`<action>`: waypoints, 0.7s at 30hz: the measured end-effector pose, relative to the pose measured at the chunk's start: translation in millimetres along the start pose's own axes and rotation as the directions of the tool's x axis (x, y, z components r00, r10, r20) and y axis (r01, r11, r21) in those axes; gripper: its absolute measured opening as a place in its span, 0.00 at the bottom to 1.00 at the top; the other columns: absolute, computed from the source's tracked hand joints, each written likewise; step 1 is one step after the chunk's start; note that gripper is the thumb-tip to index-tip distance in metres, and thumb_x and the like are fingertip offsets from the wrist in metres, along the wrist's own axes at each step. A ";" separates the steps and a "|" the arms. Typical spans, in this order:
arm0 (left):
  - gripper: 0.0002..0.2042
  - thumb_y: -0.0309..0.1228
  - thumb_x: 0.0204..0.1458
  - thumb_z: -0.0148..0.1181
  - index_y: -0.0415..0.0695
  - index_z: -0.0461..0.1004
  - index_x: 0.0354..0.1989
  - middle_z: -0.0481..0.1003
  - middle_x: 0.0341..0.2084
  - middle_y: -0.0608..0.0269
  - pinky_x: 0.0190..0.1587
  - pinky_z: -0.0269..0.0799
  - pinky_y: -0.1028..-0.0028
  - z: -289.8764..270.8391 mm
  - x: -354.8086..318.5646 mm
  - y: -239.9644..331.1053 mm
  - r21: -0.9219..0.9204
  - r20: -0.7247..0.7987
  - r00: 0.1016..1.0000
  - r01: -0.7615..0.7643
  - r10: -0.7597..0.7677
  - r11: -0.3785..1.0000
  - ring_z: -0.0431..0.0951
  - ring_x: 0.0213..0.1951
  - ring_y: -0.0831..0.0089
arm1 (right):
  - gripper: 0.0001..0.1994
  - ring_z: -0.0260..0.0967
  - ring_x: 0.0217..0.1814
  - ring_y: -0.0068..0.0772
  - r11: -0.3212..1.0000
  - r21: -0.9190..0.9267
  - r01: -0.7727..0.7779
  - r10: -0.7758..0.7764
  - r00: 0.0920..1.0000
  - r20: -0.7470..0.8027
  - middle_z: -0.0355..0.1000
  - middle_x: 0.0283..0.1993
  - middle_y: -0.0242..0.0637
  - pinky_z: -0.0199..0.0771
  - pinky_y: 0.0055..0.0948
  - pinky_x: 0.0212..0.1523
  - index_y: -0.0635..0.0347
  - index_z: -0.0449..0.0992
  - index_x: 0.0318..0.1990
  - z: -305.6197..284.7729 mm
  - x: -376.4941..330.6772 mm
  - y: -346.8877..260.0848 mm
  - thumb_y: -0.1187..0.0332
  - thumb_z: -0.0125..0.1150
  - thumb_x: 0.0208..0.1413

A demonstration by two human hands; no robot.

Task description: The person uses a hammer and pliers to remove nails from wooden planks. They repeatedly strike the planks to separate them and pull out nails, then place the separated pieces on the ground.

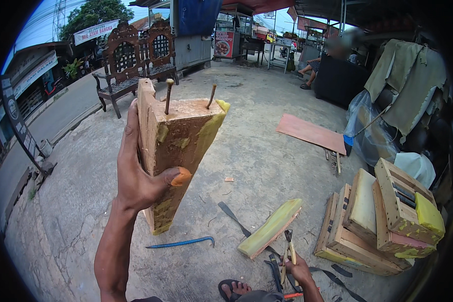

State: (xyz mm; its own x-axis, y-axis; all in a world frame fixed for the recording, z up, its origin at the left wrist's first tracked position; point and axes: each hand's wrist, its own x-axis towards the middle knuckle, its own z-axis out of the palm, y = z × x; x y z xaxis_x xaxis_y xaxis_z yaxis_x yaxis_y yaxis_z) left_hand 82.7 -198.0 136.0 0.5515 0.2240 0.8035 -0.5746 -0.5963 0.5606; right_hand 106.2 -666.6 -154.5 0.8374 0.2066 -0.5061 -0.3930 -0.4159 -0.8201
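Note:
My left hand [138, 176], its thumb covered in orange, grips a wooden frame piece [178, 148] raised upright before me. Two rusty nails [168, 99] jut from its top end, and yellow foam remnants cling to its face. Low on the right, my right hand [299, 272] is closed around the handles of pincers [290, 244], head upward. Just beyond them lies a wooden piece with yellow-green foam [272, 229] on the concrete. A blue pry bar [181, 243] rests below the raised piece. Black strips [231, 216] are scattered around the foam-covered piece.
Several wooden frames with foam [350, 244] are piled at right. Farther off lie a pinkish board [312, 133] and clear plastic sheeting [370, 133]. A carved wooden bench [121, 80] stands at back left. Someone sits beyond, near a dark seat [340, 80]. My sandaled foot [234, 288] is below.

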 end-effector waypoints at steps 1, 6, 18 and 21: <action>0.70 0.63 0.36 0.80 0.39 0.40 0.80 0.66 0.62 0.39 0.65 0.70 0.57 -2.7 -8.6 -5.7 0.267 0.146 0.987 -0.102 0.064 0.958 0.72 0.63 0.50 | 0.26 0.77 0.57 0.37 0.994 -0.105 0.044 -0.039 0.998 0.052 0.76 0.57 0.42 0.75 0.39 0.59 0.58 0.63 0.71 5.8 -0.6 -10.5 0.64 0.56 0.69; 0.68 0.60 0.34 0.82 0.41 0.44 0.80 0.67 0.54 0.45 0.59 0.70 0.56 -18.2 -76.1 -15.6 0.489 0.515 0.750 0.140 -0.415 0.861 0.73 0.55 0.49 | 0.34 0.67 0.72 0.47 0.857 -0.405 0.319 -0.167 0.915 0.367 0.70 0.69 0.51 0.65 0.40 0.70 0.52 0.54 0.78 30.8 -8.9 -80.7 0.62 0.58 0.68; 0.69 0.59 0.30 0.83 0.43 0.47 0.80 0.69 0.48 0.51 0.55 0.73 0.59 -72.3 -134.1 -25.6 0.511 0.470 0.706 0.272 -0.530 0.815 0.75 0.50 0.54 | 0.44 0.67 0.69 0.50 -0.036 -0.684 0.729 -0.363 0.628 0.688 0.67 0.69 0.44 0.75 0.47 0.64 0.34 0.52 0.79 39.7 -40.5 -263.9 0.79 0.59 0.57; 0.68 0.58 0.31 0.83 0.42 0.48 0.79 0.69 0.48 0.51 0.55 0.73 0.59 -74.2 -133.1 -25.1 0.505 0.468 0.713 0.270 -0.523 0.820 0.75 0.50 0.54 | 0.46 0.66 0.71 0.49 -0.204 -0.696 0.688 -0.339 0.617 0.710 0.66 0.70 0.43 0.73 0.50 0.68 0.29 0.51 0.79 53.3 -54.5 -298.1 0.84 0.54 0.57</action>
State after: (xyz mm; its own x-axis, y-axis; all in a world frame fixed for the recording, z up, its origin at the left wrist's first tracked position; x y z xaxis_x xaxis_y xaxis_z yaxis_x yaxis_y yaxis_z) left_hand -21.1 -155.6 29.8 0.9763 0.1109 0.1857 -0.0165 -0.8179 0.5751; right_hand 157.5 -506.7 103.3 0.3802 0.8973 -0.2241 0.9212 -0.3890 0.0051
